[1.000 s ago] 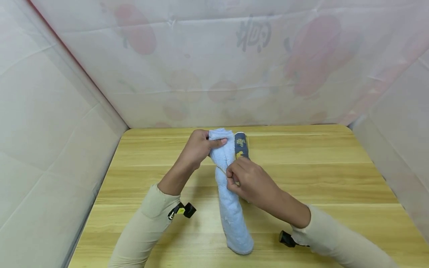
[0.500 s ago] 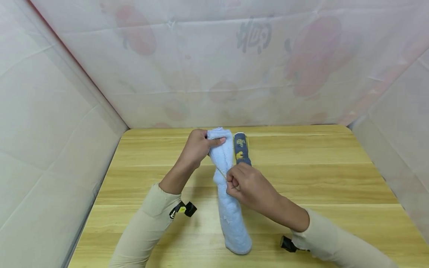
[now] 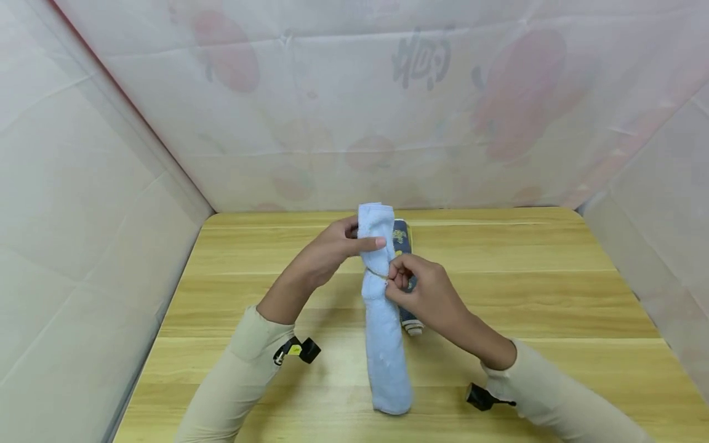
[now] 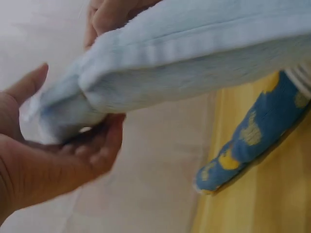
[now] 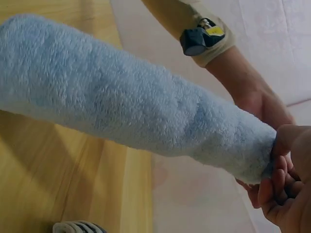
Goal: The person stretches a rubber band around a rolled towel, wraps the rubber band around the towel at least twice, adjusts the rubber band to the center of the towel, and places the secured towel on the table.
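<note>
A rolled light-blue towel (image 3: 383, 332) stands tilted on the wooden table (image 3: 554, 295), its far end raised. My left hand (image 3: 338, 246) grips that raised end (image 4: 73, 104), thumb across the front. My right hand (image 3: 412, 289) pinches a thin tan rubber band (image 3: 376, 273) looped round the roll just below the left hand. The roll's fluffy body (image 5: 121, 111) fills the right wrist view. A second roll, dark blue with yellow figures (image 3: 403, 241) (image 4: 248, 141), lies flat on the table just right of the blue one, partly hidden behind my right hand.
White sheeting walls (image 3: 111, 184) close in the table on the left, back and right. Bare wood lies on both sides of the two rolls. Small black wrist cameras (image 3: 304, 351) sit on both sleeves.
The light-blue roll's far end has been lifted higher and shifted right. My right hand moved up the roll toward the left hand, uncovering the near end of the dark-blue roll.
</note>
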